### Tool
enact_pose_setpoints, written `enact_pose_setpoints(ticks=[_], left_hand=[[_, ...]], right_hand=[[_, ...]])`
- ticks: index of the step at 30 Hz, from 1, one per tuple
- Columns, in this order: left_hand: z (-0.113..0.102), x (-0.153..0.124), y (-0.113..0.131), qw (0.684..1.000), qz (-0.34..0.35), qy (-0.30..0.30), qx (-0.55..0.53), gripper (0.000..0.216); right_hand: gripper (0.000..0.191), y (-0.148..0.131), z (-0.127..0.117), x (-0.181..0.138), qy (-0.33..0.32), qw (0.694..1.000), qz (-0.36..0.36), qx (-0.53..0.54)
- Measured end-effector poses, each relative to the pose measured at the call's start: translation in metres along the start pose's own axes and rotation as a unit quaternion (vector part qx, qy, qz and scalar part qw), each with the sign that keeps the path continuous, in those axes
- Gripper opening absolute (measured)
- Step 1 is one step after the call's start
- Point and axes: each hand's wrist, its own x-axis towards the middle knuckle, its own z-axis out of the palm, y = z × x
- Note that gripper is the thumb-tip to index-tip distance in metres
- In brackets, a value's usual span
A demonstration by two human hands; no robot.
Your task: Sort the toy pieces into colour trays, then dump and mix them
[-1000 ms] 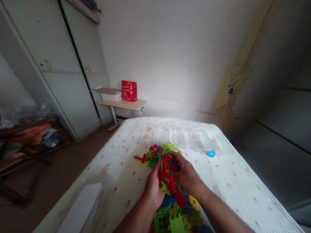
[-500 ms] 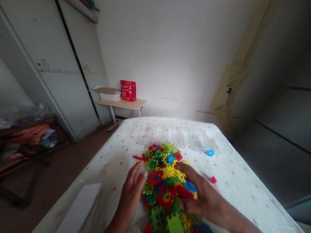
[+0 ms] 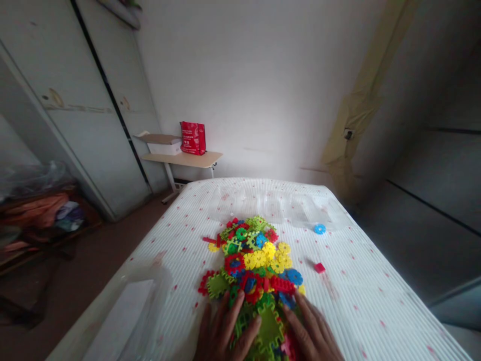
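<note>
A heap of colourful plastic interlocking pieces (image 3: 255,260), red, yellow, green and blue, lies spread on the white dotted mattress (image 3: 356,296). My left hand (image 3: 221,331) rests flat with fingers apart on the near left end of the heap. Opposite it, my right hand (image 3: 311,333) lies with stretched fingers on the near right end. Between them sits a large green piece (image 3: 269,328). Neither hand holds anything.
A lone blue piece (image 3: 319,229) and a small red piece (image 3: 319,267) lie apart on the right of the mattress. A clear plastic sheet (image 3: 128,321) covers its near left corner. A small table (image 3: 184,159) with a red bag (image 3: 193,138) stands by the far wall. A wardrobe (image 3: 75,110) stands to the left.
Both hands let go of the gathered red pieces, flattened the heap and drew back toward me. The pieces now lie spread out. A red piece landed to the right.
</note>
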Motion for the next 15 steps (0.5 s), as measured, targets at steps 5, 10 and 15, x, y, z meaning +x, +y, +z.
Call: enact_pose_setpoints(ticks=[5,10,15], left_hand=[[0.0,0.023,0.003,0.99,-0.065,-0.029,-0.118,0.084],[-0.001,0.055,0.014,0.949,-0.16,0.031,-0.271,0.089],[0.005,0.079,0.026,0.85,-0.266,0.131,-0.435,0.068]], right_hand=[[0.076,-0.017,-0.001,0.041,0.042,0.992,0.065,0.099],[0.073,-0.03,0.005,0.083,0.111,0.937,0.15,0.297],[0.066,-0.046,-0.006,0.117,0.124,0.855,0.225,0.45]])
